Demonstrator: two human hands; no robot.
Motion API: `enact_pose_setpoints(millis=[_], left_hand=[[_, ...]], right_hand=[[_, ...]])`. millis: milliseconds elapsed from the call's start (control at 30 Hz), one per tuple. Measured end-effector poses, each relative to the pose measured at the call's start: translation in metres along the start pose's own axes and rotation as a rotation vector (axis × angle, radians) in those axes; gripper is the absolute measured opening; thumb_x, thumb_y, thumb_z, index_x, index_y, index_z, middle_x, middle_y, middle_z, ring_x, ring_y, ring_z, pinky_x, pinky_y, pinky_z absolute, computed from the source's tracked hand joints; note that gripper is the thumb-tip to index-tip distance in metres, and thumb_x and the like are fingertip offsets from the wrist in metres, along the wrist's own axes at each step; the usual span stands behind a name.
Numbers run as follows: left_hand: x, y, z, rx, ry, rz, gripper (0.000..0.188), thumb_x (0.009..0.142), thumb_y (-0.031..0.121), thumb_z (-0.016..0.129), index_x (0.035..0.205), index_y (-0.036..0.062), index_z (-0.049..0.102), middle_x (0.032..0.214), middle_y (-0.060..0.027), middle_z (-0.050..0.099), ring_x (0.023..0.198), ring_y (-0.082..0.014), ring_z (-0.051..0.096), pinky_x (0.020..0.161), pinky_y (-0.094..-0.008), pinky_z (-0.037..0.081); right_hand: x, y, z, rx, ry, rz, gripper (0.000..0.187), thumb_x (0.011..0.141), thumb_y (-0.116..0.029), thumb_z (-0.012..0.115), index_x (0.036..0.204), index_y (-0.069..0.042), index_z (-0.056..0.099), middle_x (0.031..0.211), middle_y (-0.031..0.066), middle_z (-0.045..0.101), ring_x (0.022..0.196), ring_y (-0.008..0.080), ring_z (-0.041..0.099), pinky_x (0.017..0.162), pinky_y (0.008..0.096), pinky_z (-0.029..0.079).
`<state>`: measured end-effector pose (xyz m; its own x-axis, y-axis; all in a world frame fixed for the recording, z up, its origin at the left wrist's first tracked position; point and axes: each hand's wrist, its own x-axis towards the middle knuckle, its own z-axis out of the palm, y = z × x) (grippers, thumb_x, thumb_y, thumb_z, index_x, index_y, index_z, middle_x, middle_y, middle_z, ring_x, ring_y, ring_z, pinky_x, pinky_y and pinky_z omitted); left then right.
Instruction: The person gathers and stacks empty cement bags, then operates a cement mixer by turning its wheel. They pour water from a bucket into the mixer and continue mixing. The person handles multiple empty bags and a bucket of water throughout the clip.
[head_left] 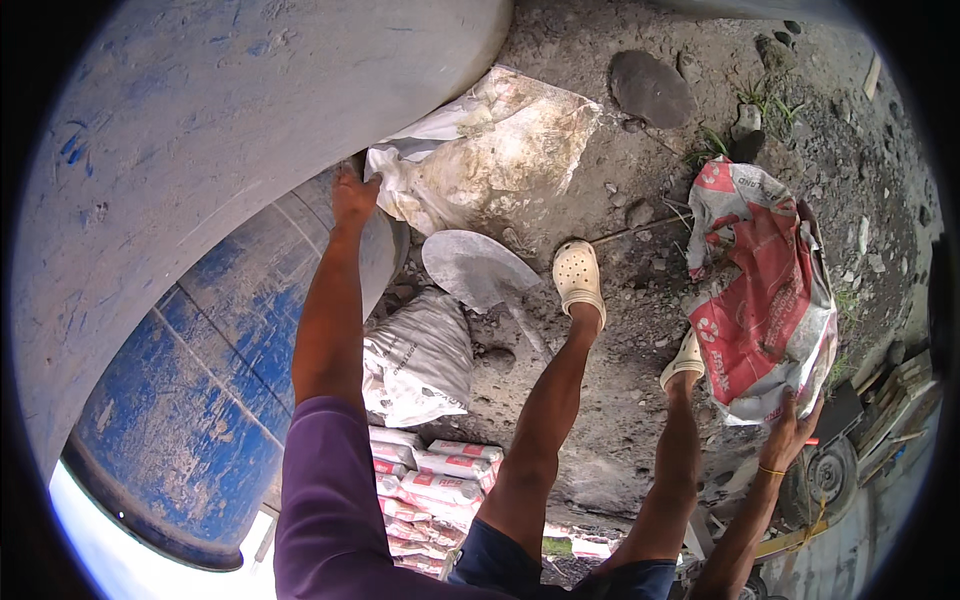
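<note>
Red-and-white woven sack (765,300), crumpled & mostly empty, hanging off the right hand (790,432) at the right side of the view, above the dirt next to the right foot. Fingers curled tight on the sack's lower edge, thin yellow band (770,470) on that wrist. Left hand (354,196) stretched up w/ purple sleeve (325,500) behind it, resting against the rim of the blue drum (210,380), just beside the corner of a dirty white sack (480,150) spread on the ground. Can't tell whether those fingers are gripping anything or just pressed flat, back of the hand only.

Between the two: cream clogs, one (579,278) planted fwd beside a grey shovel blade (478,268) lying flat on the ground, other (686,360) further back, near the red sack. Full grey-white bag (418,360) lying just below the shovel, up against the drum. Stack of red-and-white bags (430,480) lower down. Big pale grey curved surface (200,130) w/ blue smears filling the upper left, over the drum. Dark flat stone (650,88) up top, some grass tufts (755,100) nearby. Wheel (825,475) and planks (895,385) at the lower right edge.
</note>
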<state>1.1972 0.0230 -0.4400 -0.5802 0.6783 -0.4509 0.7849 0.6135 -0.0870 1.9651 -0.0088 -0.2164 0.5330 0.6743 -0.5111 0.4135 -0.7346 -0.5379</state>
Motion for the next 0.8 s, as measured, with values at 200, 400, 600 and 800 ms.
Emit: enact_pose_setpoints(millis=[200,400,600,800], left_hand=[[0.048,0.002,0.033,-0.085,-0.157,0.049,0.099,0.081,0.048,0.078,0.155,-0.0003,0.034,0.154,-0.0273,0.046,0.143,-0.0421,0.044,0.119,-0.0425,0.037],[-0.023,0.030,-0.001,-0.187,-0.092,0.211,0.026,0.100,0.026,0.054,0.108,0.0030,0.063,0.104,-0.0286,0.069,0.108,-0.0468,0.065,0.091,-0.0536,0.051],[-0.147,0.081,-0.123,-0.444,0.367,0.395,0.021,0.099,0.020,0.052,0.099,0.0001,0.060,0.085,-0.0244,0.062,0.080,-0.0464,0.056,0.077,-0.0547,0.042],[-0.317,0.130,-0.295,-0.239,0.720,0.409,0.016,0.088,0.020,0.061,0.091,0.0041,0.063,0.093,-0.0178,0.069,0.092,-0.0372,0.058,0.082,-0.0518,0.042]], right_hand=[[0.009,0.009,0.030,0.037,0.019,0.002,0.054,0.100,-0.013,0.065,0.149,0.000,0.045,0.122,0.0083,0.063,0.101,0.0131,0.058,0.089,0.0289,0.048],[0.015,0.016,0.032,-0.084,-0.124,-0.045,0.060,0.095,-0.009,0.064,0.151,-0.001,0.041,0.127,0.0136,0.059,0.106,0.0188,0.057,0.091,0.0335,0.049],[0.000,0.024,0.022,-0.237,-0.155,-0.136,0.073,0.088,-0.010,0.066,0.152,0.006,0.036,0.142,0.0255,0.052,0.131,0.0369,0.052,0.112,0.0387,0.038],[-0.051,-0.053,-0.009,0.347,-0.287,-0.148,0.069,0.085,0.001,0.062,0.150,0.005,0.038,0.137,0.0172,0.057,0.120,0.0246,0.056,0.105,0.0346,0.042]])
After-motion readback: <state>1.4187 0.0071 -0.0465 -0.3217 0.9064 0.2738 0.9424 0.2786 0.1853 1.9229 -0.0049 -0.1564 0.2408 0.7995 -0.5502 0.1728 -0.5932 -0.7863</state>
